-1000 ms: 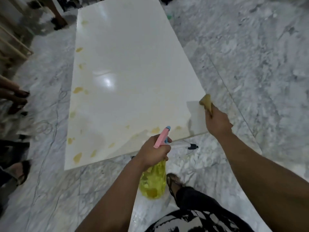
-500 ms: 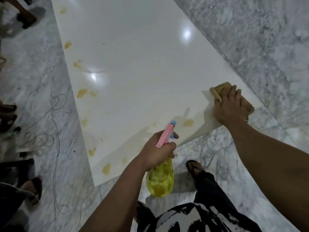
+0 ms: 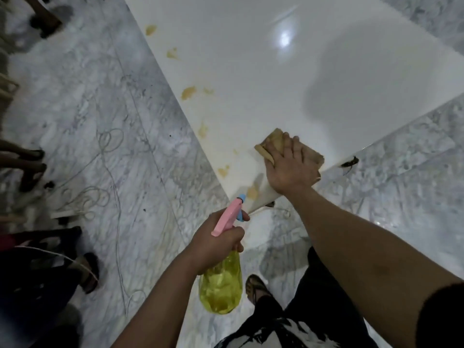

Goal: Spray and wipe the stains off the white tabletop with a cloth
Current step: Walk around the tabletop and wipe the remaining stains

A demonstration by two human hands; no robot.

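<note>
Cloth [image 3: 276, 141] lies pinned flat under the right hand [image 3: 291, 169]; nearest stain [image 3: 252, 192] sits just left, toward the left hand [image 3: 216, 244] clenching the spray bottle [image 3: 221, 287].

Dim, soft picture: overhead glare on the tabletop [image 3: 326, 79], a broad shadow below it, edges seemingly bent.

My arms and clothes

My arms [image 3: 364, 249] are bare past the elbows; a black sleeve [image 3: 442, 320], black-and-white patterned top [image 3: 276, 335], black trousers [image 3: 324, 285], a sandal [image 3: 256, 287].
</note>
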